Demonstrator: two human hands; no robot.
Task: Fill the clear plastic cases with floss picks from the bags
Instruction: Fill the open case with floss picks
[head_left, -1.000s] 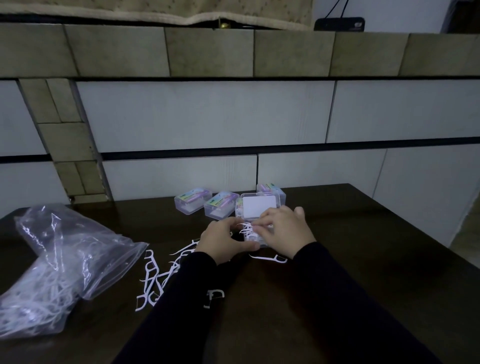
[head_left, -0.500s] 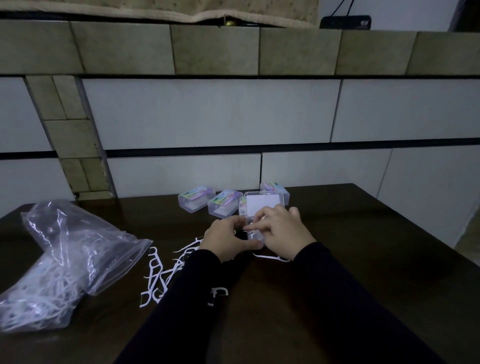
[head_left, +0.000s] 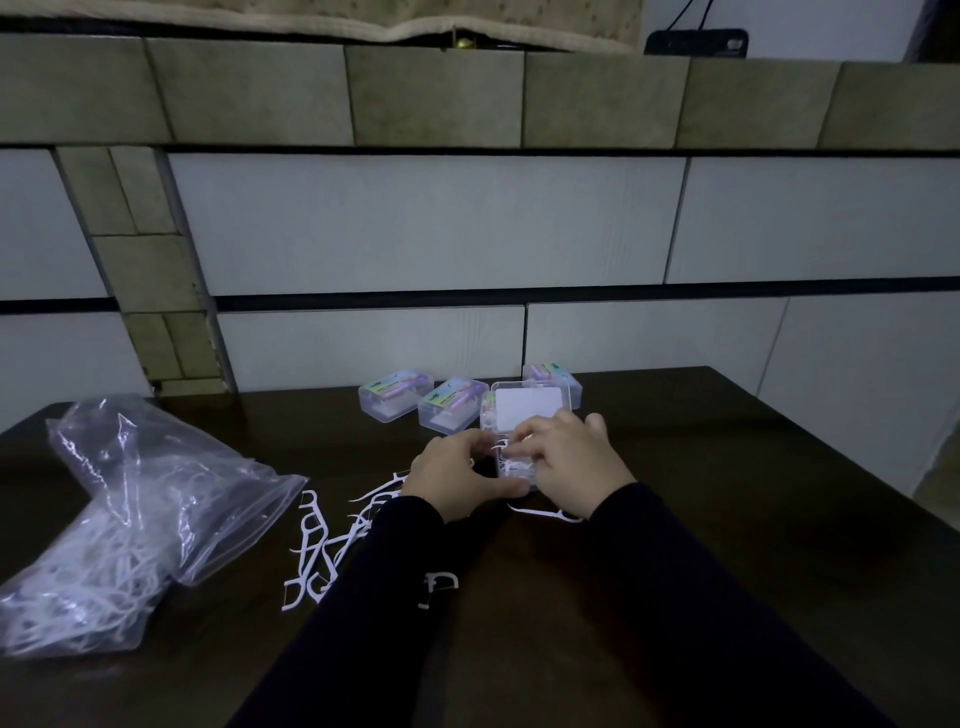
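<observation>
Clear plastic, lid raised at twelve o'clock: the open case (head_left: 524, 415) sits at the table's (head_left: 727, 493) centre between both hands; the left hand (head_left: 457, 480) curls round its nine o'clock side, thumb at the near corner; the right hand (head_left: 569, 465) bends its fingers over the floss picks (head_left: 511, 462) inside, apparently pinching or pressing them; three closed cases (head_left: 396, 399) stand at eleven to twelve o'clock; loose picks (head_left: 317, 545) lie at eight o'clock, the bag (head_left: 130, 519) further at nine. To do this well, I judge: steady the base, align picks flat, tuck stray ends below the rim before closing.
</observation>
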